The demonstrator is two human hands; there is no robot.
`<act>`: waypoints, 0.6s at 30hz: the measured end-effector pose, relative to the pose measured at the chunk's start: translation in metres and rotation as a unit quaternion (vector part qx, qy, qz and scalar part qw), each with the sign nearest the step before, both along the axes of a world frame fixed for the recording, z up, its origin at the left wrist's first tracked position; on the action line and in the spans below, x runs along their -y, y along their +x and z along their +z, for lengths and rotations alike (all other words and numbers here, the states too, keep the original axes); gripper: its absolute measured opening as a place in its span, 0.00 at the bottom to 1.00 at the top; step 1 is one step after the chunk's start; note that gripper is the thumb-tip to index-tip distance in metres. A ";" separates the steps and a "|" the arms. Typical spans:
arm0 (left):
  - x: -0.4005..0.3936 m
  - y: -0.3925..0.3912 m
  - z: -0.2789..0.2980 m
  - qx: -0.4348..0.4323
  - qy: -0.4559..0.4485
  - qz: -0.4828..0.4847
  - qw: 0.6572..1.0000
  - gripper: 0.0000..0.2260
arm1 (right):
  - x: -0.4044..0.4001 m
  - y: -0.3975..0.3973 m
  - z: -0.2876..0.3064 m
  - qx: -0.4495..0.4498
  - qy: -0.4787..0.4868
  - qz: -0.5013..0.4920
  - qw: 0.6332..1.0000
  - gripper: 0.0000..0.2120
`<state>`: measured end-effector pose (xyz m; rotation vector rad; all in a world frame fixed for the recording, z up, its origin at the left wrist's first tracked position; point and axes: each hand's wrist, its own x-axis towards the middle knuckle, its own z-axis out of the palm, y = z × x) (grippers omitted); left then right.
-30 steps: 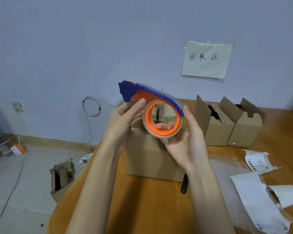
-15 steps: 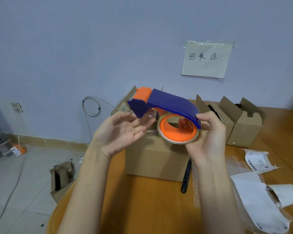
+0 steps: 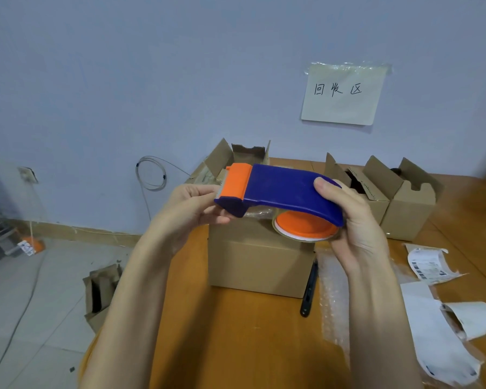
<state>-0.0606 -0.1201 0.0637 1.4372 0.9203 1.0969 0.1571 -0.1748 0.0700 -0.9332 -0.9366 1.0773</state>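
1. Closest to you and below your fingers, the desk (image 3: pixel 230 341) is carrying a black pen-like tool (image 3: pixel 309 290) and a strip of bubble wrap (image 3: pixel 334 310), both lying under your right wrist. Peeled labels (image 3: pixel 432 327) are curling further out to the right.
2. Your right hand (image 3: pixel 357 228) is gripping the rear of the tape dispenser (image 3: pixel 286 189). The thumb is pressing on top of the blue handle and the fingers are curling under the tape roll (image 3: pixel 306 228).
3. Your left hand (image 3: pixel 188 211) is holding the front end. Its fingers are closing behind the orange head (image 3: pixel 236 181), with the thumb underneath.
4. You are holding the dispenser in the air between both hands, lying roughly level.
5. It is probably feeling light and rigid, and the smooth plastic may be slipping a little in the palm.
6. The blue arch is looking like the safest place to grip. The roll is likely turning freely on its hub, so gripping the roll alone is risking a swinging body.
7. The cutting teeth are probably sitting at the orange head, though I cannot see them. Try keeping your left fingertips on its flat sides.
8. The clear film running from roll to head is looking thin and is likely sticking to skin.
9. Just beyond and below your fingers, a cardboard box (image 3: pixel 258 262) is standing with its flaps open.
10. Past your right fingers, two smaller boxes (image 3: pixel 404 209) are standing open.
11. Far above your fingers, a paper note (image 3: pixel 343 96) is hanging taped to the wall.
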 end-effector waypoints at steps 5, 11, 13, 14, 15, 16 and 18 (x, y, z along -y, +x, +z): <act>0.001 -0.001 -0.004 -0.031 0.012 0.021 0.999 0.16 | -0.003 0.002 0.000 0.034 -0.019 0.010 0.999 0.22; -0.011 -0.022 -0.016 0.027 -0.031 0.158 0.987 0.06 | 0.006 0.029 0.002 0.021 -0.017 -0.034 0.999 0.10; -0.012 -0.024 -0.020 0.041 -0.028 0.183 0.982 0.06 | 0.010 0.038 0.000 0.010 -0.022 -0.064 0.998 0.10; -0.012 -0.021 -0.022 0.050 -0.017 0.186 0.981 0.07 | 0.010 0.039 -0.002 0.007 -0.022 -0.071 0.997 0.10; -0.013 -0.018 -0.023 0.058 0.004 0.183 0.981 0.07 | 0.011 0.039 -0.003 0.004 -0.020 -0.076 0.997 0.10; -0.014 -0.014 -0.025 0.061 0.032 0.171 0.983 0.07 | 0.011 0.038 -0.004 -0.001 -0.014 -0.082 0.997 0.09; -0.017 -0.008 -0.029 0.072 0.073 0.124 0.987 0.10 | 0.012 0.037 -0.002 -0.005 0.000 -0.097 0.995 0.08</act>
